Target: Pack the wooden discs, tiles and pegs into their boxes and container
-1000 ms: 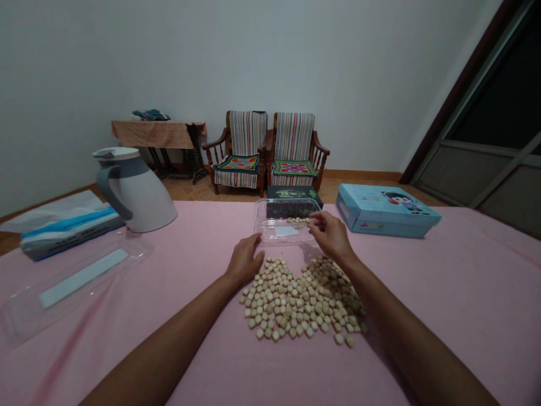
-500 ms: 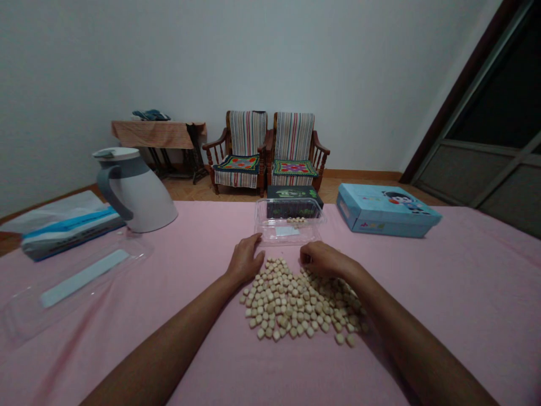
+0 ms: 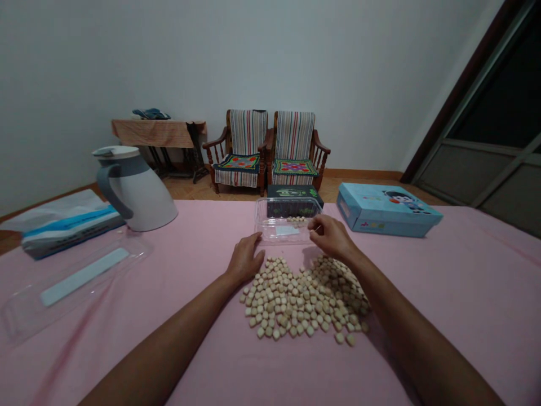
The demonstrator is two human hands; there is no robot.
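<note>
A loose heap of small, pale beige, rounded square pieces (image 3: pixel 291 299) is spread on the pink cloth before me. Behind it stands a clear plastic container (image 3: pixel 267 228) with a few similar pieces (image 3: pixel 297 219) along its far side. My left hand (image 3: pixel 244 259) rests at the container's near left corner, thumb and fingers apart. Over the container's right edge I hold my right hand (image 3: pixel 332 237), thumb and forefinger pinched together. Whatever is between those fingertips is too small to make out.
On the left are a clear plastic lid (image 3: pixel 84 276), a tissue pack (image 3: pixel 71 228) and a white-grey jug (image 3: pixel 143 192). Behind the container sits a dark box (image 3: pixel 295 192); a light blue box (image 3: pixel 386 211) stands right. Two wooden chairs (image 3: pixel 268 149) are beyond the table.
My right hand has lifted from the heap's far edge and moved forward to the container's right side. The left hand has stayed in place.
</note>
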